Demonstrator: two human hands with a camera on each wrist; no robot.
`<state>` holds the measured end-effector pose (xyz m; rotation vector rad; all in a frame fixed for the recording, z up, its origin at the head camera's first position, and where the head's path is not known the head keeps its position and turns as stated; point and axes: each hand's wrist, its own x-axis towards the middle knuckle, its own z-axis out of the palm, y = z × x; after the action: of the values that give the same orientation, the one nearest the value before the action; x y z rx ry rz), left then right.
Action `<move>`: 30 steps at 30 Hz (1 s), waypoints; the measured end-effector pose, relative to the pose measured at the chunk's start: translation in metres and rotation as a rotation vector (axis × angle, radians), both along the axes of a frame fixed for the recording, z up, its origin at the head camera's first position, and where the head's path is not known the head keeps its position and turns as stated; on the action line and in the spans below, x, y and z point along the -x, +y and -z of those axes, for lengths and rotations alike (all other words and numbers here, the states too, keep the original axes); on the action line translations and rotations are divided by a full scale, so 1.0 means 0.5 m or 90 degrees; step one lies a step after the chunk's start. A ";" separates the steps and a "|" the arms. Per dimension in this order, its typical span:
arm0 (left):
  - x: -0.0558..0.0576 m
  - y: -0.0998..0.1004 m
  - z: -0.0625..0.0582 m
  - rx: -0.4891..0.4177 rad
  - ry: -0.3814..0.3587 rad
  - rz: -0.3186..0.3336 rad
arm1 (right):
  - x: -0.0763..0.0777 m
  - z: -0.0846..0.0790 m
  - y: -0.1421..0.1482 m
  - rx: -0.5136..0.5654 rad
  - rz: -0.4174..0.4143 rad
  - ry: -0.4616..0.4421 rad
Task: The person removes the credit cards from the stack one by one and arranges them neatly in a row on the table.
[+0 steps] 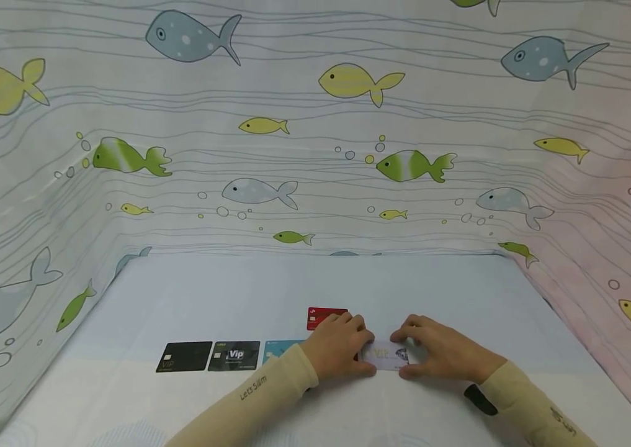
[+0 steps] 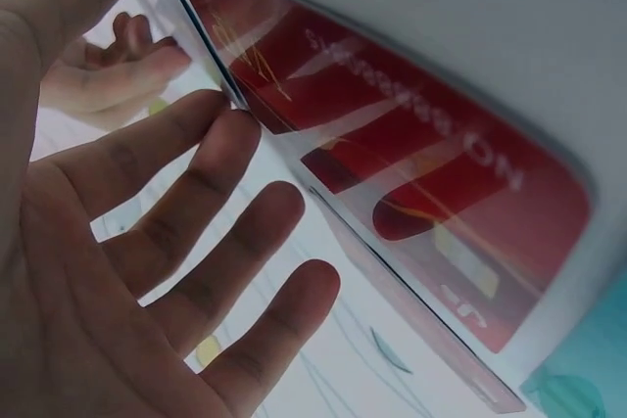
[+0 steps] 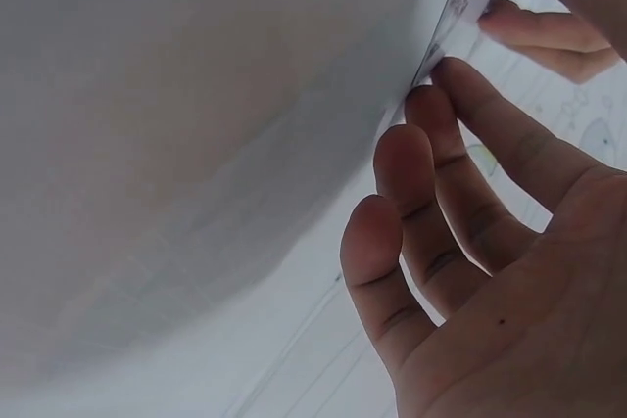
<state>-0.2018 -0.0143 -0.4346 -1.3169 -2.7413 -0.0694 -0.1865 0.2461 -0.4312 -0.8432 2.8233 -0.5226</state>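
A pale lilac VIP card (image 1: 384, 355) lies flat on the white table between my two hands. My left hand (image 1: 340, 347) pinches its left end, thumb at the near edge and index finger at the far edge. At the right end, my right hand (image 1: 443, 351) pinches it the same way. In the right wrist view the index fingertip touches the lilac card's edge (image 3: 456, 7), and the other fingers are spread beside it. A red card (image 2: 411, 173) fills much of the left wrist view near the left fingertips. Part of the row is hidden under the left hand.
Left of my hands, a black VIP card (image 1: 183, 357), a dark Vip card (image 1: 234, 356) and a partly covered blue card (image 1: 281, 349) lie in a row. Behind the left hand lies another red card (image 1: 326, 318). Fish-patterned cloth (image 1: 315, 155) surrounds the table.
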 end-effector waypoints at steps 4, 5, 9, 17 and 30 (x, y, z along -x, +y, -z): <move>0.000 -0.008 0.000 -0.014 -0.001 -0.003 | 0.004 0.002 -0.004 -0.003 -0.003 0.010; 0.001 -0.010 0.000 -0.018 0.000 -0.003 | 0.005 0.002 -0.006 -0.002 -0.004 0.014; 0.008 -0.026 -0.005 -0.032 0.001 -0.009 | 0.013 0.006 -0.015 0.014 -0.011 0.034; 0.030 -0.068 -0.017 -0.048 0.018 -0.034 | 0.030 0.008 -0.043 0.038 -0.001 0.051; 0.068 -0.136 -0.019 -0.077 -0.073 -0.122 | 0.062 0.010 -0.098 0.071 0.013 0.048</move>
<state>-0.2357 -0.0825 -0.4251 -1.0453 -2.8913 -0.3003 -0.2174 0.1972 -0.4363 -0.8724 2.8965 -0.6717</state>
